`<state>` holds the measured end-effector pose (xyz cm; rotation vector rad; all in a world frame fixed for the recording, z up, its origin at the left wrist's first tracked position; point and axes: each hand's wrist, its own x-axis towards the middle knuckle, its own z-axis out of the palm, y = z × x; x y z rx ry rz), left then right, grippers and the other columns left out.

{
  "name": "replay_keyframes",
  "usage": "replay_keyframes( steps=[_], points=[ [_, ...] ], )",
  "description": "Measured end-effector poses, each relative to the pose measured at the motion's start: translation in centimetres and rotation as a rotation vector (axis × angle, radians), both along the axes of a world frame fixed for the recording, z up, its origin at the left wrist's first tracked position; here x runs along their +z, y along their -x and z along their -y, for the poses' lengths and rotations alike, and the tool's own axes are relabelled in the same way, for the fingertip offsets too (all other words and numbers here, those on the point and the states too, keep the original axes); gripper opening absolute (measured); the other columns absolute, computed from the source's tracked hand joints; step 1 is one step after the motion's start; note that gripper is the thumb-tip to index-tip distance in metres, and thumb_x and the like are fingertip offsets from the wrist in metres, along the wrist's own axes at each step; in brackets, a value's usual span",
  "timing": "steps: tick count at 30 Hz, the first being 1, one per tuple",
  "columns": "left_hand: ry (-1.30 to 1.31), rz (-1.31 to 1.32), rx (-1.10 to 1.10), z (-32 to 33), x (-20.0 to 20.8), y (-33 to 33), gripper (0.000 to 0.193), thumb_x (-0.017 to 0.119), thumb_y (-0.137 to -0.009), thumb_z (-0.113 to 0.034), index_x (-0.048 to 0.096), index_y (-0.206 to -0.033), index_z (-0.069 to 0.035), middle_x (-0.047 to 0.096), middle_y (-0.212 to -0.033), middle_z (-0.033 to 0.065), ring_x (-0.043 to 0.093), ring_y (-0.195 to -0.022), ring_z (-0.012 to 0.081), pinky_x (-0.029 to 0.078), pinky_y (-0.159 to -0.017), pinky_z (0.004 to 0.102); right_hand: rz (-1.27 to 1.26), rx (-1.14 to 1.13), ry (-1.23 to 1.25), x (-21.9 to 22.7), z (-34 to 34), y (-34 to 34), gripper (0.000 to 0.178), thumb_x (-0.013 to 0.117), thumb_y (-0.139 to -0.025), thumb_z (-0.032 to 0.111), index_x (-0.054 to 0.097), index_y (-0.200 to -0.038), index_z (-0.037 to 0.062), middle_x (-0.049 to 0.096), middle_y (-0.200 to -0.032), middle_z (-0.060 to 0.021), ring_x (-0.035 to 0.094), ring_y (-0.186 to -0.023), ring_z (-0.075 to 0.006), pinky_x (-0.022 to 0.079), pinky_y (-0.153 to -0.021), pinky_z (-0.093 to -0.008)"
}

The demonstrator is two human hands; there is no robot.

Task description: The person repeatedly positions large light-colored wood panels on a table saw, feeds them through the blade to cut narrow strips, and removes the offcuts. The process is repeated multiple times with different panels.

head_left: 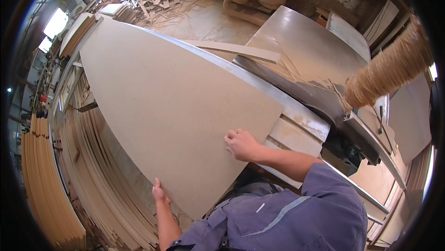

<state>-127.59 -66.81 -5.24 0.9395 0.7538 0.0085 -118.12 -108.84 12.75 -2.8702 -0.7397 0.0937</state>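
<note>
Board (171, 107) lies flat on the counter (299, 133) against the fence (259, 84), your left hand (160, 191) gripping its near edge and your right hand (241, 144) pressing open on top beside the fence, so uneven pushing could skew it.

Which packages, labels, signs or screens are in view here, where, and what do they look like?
None can be made out: no package, label, sign or screen.
Both hands hold only a plain tan board, bare of any sticker: left hand at its near edge, right hand flat on its face.
The bright rectangles upper left look like windows or lights; too blurred to tell.
</note>
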Motion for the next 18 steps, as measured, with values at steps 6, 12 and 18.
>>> replay_keyframes(
  steps=[6,12,18],
  points=[
    [-0.086,-0.076,0.058,-0.2,2.2,-2.5,0.047,0.057,-0.099,-0.033,0.050,-0.125,0.006,0.059,-0.122,0.0158,0.061,-0.106,0.0291,0.051,-0.094,0.0442,0.209,0.015,-0.116,5.7,6.9,-16.5,0.011,0.055,-0.079,0.005,0.066,-0.079,0.0015,0.066,-0.088,-0.0168,0.065,-0.085,-0.0378,0.053,-0.072,-0.0481],
    [-0.191,-0.148,0.119,0.5,2.9,-3.8,0.052,0.056,-0.100,-0.033,0.047,-0.131,0.007,0.058,-0.128,0.0177,0.059,-0.113,0.0297,0.047,-0.098,0.0427,0.382,-0.262,0.352,10.5,16.8,-27.7,0.017,0.062,-0.083,0.020,0.066,-0.084,0.0033,0.065,-0.089,-0.0154,0.065,-0.088,-0.0322,0.053,-0.076,-0.0435],
    [-0.196,-0.071,0.078,0.0,2.4,-3.6,0.067,0.060,-0.097,-0.037,0.039,-0.137,0.013,0.051,-0.138,0.0217,0.051,-0.125,0.0310,0.041,-0.106,0.0409,0.239,-0.189,0.441,8.5,20.5,-29.1,0.016,0.058,-0.080,0.010,0.072,-0.075,0.0037,0.069,-0.081,-0.0177,0.066,-0.077,-0.0333,0.055,-0.072,-0.0445]
  ],
)
